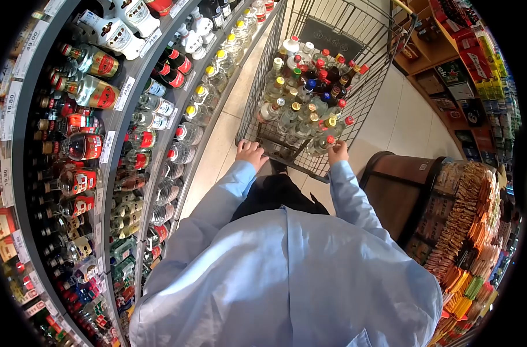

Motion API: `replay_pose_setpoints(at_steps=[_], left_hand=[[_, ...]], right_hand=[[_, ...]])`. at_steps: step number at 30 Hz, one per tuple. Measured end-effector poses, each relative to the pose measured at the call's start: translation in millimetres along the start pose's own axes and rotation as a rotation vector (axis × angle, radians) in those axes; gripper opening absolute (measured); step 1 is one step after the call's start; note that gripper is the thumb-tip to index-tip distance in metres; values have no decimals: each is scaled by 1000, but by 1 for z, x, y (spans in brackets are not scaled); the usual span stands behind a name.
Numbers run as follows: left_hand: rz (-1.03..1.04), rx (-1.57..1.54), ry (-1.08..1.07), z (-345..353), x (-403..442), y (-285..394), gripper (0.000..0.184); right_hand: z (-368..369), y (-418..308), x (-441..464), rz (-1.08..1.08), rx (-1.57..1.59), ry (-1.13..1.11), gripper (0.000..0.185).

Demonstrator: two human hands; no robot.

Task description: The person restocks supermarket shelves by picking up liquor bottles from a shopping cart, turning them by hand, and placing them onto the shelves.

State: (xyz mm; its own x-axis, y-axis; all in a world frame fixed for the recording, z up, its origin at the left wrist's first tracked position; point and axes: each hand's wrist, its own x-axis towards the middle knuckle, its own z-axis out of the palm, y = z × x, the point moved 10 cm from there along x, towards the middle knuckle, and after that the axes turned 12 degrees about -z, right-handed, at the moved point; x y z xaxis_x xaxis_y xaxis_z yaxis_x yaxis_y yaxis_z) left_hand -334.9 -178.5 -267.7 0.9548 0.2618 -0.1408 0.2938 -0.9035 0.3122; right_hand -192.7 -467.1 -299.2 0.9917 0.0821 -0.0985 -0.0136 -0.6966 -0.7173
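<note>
A clear glass bottle (318, 146) with a red cap stands in the wire shopping cart (278, 151), in its near right-hand part as the wearer faces it. Its long axis looks close to upright, drawn out aslant by the wide view: the cap points up and toward the right of the picture, the base down and to the left. The person's right hand (338, 152) is at that cap, thumb and fingers drawn narrow beside it; whether they grip it or merely touch it cannot be told. The left hand (252, 155) lies palm down at the cart's near left corner, fingers slightly apart; how firmly they close on the edge cannot be told.

Beyond the bottle, a close cluster of other bottles (307, 95) stands in the cart, mostly upright, with red, yellow, blue, green and white caps, some of dark glass. A dark panel (331, 39) is set at the cart's far end.

Under the cart runs a pale tiled floor (220, 150). To the left, curved in the view, rises a shelf unit (25, 115) stocked with bottles and edged with price labels. To the right is a brown display stand (393, 179), beside stacked packets (466, 220).
</note>
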Motion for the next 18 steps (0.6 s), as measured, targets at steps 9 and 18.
replay_pose_setpoints(at_steps=[9, 18], left_hand=[[72, -73, 73, -8, -10, 1, 30], [26, -66, 8, -3, -4, -1, 36]], right_hand=[[74, 65, 29, 105, 502, -98, 43], [55, 39, 24, -9, 151, -64, 24]])
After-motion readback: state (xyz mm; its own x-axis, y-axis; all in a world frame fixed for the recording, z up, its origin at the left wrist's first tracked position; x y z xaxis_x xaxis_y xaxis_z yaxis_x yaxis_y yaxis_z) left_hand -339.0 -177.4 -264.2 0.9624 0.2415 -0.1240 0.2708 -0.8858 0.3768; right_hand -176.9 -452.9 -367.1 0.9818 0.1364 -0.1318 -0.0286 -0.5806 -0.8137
